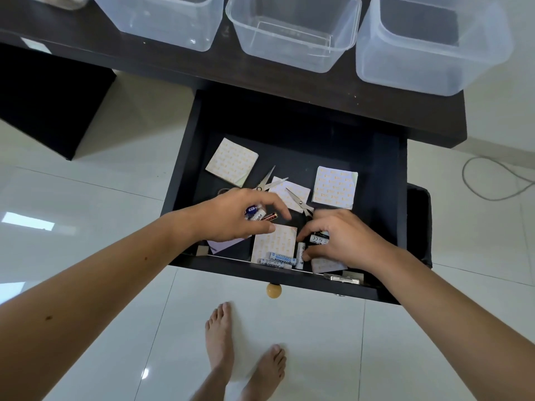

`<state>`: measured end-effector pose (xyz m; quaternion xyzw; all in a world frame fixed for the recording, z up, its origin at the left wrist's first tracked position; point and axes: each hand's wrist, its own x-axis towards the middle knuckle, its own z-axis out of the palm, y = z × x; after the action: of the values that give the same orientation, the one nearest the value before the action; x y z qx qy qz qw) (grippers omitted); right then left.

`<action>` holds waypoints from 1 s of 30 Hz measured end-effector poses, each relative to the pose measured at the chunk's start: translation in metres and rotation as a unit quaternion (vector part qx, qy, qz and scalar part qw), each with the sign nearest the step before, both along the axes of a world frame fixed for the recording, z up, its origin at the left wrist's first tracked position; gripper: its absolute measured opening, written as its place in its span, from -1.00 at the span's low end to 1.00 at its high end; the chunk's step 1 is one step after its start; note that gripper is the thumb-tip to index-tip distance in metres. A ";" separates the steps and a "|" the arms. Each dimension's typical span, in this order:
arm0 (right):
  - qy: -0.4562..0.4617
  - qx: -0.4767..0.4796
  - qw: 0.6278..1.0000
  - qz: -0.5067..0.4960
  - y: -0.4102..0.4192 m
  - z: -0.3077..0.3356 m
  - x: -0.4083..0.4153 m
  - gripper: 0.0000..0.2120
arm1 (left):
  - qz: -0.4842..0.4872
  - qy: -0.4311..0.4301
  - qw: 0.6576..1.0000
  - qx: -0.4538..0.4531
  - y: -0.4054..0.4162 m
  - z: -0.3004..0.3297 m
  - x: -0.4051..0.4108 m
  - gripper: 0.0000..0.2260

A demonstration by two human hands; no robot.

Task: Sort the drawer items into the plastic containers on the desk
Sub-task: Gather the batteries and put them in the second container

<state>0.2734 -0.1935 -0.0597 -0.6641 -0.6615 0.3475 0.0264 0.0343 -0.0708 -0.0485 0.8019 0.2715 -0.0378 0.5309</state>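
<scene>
The dark drawer (185, 157) is pulled out and holds square sticky-note pads (232, 162), two pairs of scissors (269, 182) and loose batteries (278, 260). My left hand (231, 215) hovers over the drawer's left front, its fingers curled around several batteries (259, 214). My right hand (344, 241) reaches down at the front right, gripping a black battery (318, 238) and touching a white battery (300, 253). Three clear plastic containers (292, 33) stand in a row on the desk above; nothing is visible inside them.
The dark desk top (318, 91) runs above the drawer. A round wooden knob (274, 290) sticks out of the drawer front. My bare feet (246, 351) stand on white floor tiles. A grey cable (492, 180) loops on the floor at the right.
</scene>
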 end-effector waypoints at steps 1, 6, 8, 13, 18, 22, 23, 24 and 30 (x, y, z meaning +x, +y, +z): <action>-0.004 0.000 1.000 0.006 0.000 0.000 0.000 -0.72 | -0.019 0.006 1.000 0.004 -0.002 0.001 0.000 -0.80; 0.069 -0.008 0.995 -0.070 -0.007 0.013 0.007 -0.75 | -0.044 0.055 0.997 0.029 -0.009 -0.005 0.007 -0.83; 0.133 -0.029 0.984 -0.119 -0.009 0.021 0.007 -0.75 | -0.055 0.059 0.995 0.052 -0.011 -0.007 0.010 -0.81; 0.246 -0.038 0.944 -0.216 -0.007 0.030 0.003 -0.79 | -0.144 0.119 0.969 0.160 -0.018 -0.004 0.015 -0.75; 0.359 -0.056 0.882 -0.300 -0.004 0.032 0.002 -0.82 | -0.203 0.130 0.942 0.235 -0.022 -0.004 0.022 -0.70; 0.383 -0.077 0.875 -0.287 -0.003 0.032 0.003 -0.83 | -0.202 0.145 0.945 0.213 -0.020 -0.005 0.021 -0.73; 0.382 -0.080 0.875 -0.287 -0.003 0.031 0.002 -0.84 | -0.203 0.149 0.945 0.207 -0.020 -0.005 0.020 -0.75; 0.381 -0.083 0.874 -0.288 -0.003 0.032 0.002 -0.85 | -0.206 0.152 0.945 0.203 -0.020 -0.006 0.020 -0.77; 0.396 -0.114 0.867 -0.279 -0.003 0.032 0.001 -0.84 | -0.186 0.127 0.960 0.164 -0.017 -0.002 0.011 -0.83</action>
<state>0.2739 -0.1967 -0.0281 -0.6257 -0.3384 0.6327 0.3062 0.0452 -0.0881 -0.0505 0.9028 0.1852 -0.1924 0.3370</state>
